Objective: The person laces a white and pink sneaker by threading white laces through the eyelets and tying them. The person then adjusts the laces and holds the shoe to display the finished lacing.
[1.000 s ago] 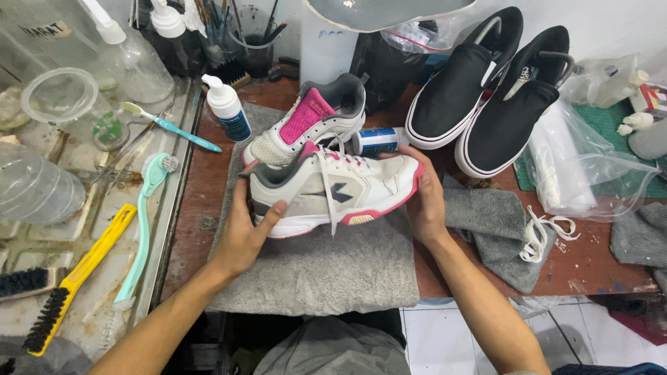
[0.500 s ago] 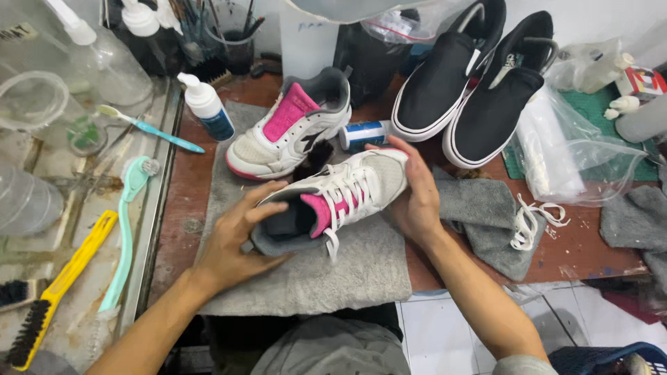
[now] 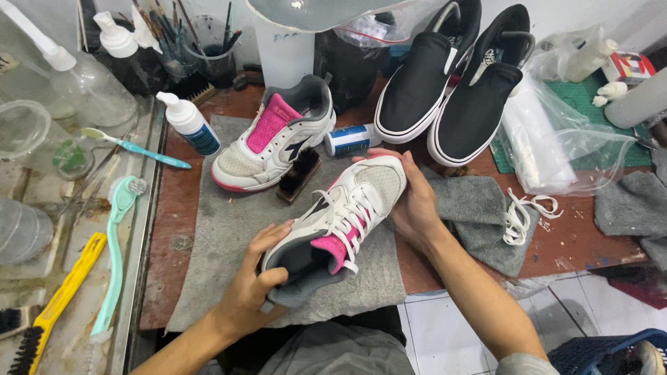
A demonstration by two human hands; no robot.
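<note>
The white-and-pink laced sneaker [image 3: 344,219] is held off the grey towel [image 3: 229,229], tilted with toe up and away and opening turned toward the wearer. The left hand [image 3: 253,292] is wrapped around the heel collar, fingers curled over the grey rim; the right hand [image 3: 410,201] is cupped around the toe from the far side. Both hands are closed on the shoe

Risks, judged from this view:
- The heel hangs close to the near table edge, just below the left hand. If the left grip is loosened, the shoe is likely to tip toward the lap or floor
- Loose lace ends dangle beside the pink tongue, between the hands. They could be caught under the left fingers when the shoe is turned
- A small dark-bristled brush [image 3: 299,173] lies just beyond the shoe, against the second sneaker [image 3: 274,142]. A forward swing of the toe could knock it
- A blue-and-white can [image 3: 349,139] lies on its side beyond the right hand and could be set rolling

Room: open towel is available to the left of the left hand. To the right of the right hand, a crumpled grey cloth [image 3: 479,215] and loose white laces [image 3: 524,212] take up the surface. Further out, the black slip-ons [image 3: 451,83] close off the space. Past the towel's left edge, a wet tray with a teal brush [image 3: 114,257] and yellow brush [image 3: 59,302] is noted
</note>
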